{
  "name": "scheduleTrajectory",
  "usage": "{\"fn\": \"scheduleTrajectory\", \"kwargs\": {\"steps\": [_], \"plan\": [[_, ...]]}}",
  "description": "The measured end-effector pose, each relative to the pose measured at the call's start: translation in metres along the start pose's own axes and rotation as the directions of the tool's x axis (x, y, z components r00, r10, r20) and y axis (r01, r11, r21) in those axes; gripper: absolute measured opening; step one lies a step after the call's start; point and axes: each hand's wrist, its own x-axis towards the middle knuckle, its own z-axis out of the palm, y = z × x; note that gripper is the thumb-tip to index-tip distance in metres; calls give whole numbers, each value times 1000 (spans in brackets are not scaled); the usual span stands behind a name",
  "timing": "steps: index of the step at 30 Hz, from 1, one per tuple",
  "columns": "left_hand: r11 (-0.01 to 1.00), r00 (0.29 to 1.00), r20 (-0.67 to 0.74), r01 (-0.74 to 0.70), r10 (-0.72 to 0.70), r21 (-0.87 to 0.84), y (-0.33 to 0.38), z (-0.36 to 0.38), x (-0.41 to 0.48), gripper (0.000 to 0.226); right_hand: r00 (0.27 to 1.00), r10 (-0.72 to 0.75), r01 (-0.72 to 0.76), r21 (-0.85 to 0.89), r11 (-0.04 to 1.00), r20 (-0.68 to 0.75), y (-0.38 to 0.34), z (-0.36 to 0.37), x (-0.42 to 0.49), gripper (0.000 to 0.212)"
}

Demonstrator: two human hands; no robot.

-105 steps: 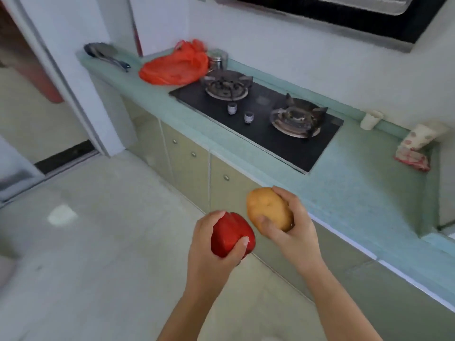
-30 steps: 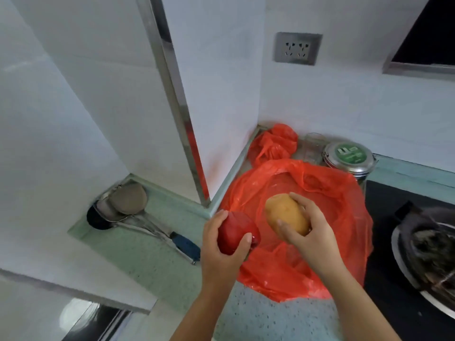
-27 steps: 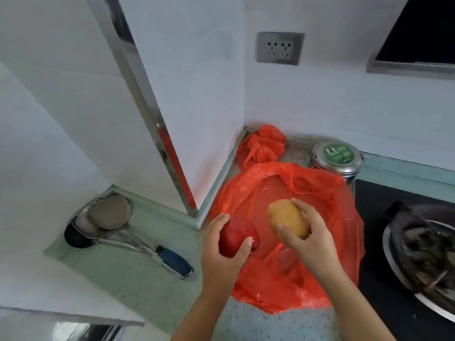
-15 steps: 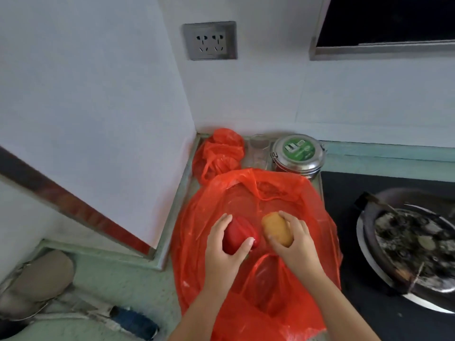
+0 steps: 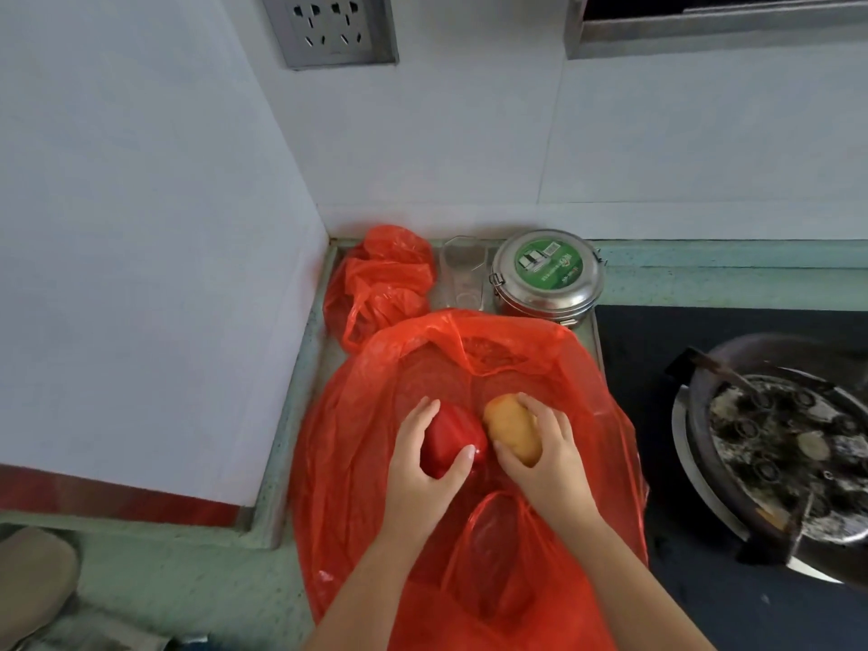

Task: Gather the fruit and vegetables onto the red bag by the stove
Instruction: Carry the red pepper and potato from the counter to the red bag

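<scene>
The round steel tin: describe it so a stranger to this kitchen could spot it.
At the black stove top's back left corner, by the white wall, stands the round steel tin. Unlike the clear glass and crumpled red bag beside it, it is shiny metal with a green label.

The red bag is thin, see-through plastic, crinkled and shiny. The red bell pepper has a smooth, waxy gloss; the potato is dull and faintly rough. The round tin is polished metal, the countertop matt and speckled, and the stove top dark and smooth.
</scene>
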Motion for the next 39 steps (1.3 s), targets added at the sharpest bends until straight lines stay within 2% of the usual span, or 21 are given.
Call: {"fn": "scheduleTrajectory", "kwargs": {"steps": [8,14,22,28,35,39], "plan": [[999,998,60,-34,32,34,4,2,1,62,1000,23,-23,-43,999,-15,2,2,-2,71],[995,996,58,-65,61,72,11,-1,-2,60,998,-10,5,-94,996,-58,-2,-9,-11,67],[964,968,51,-250,246,91,39,-13,-23,46,983,-122,99,-165,981,-135,-25,-32,-48,57],[830,860,45,-503,508,243,65,-28,-50,39,938,-276,187,-366,912,-209,-47,-44,-88,49],[681,788,160,-599,595,421,88,-53,-90,40,912,-283,97,-514,852,-298,-73,-47,-148,48],[627,769,202,-618,606,475,94,-66,-115,40,887,-321,38,-641,766,-331,-83,-42,-188,46]]}}
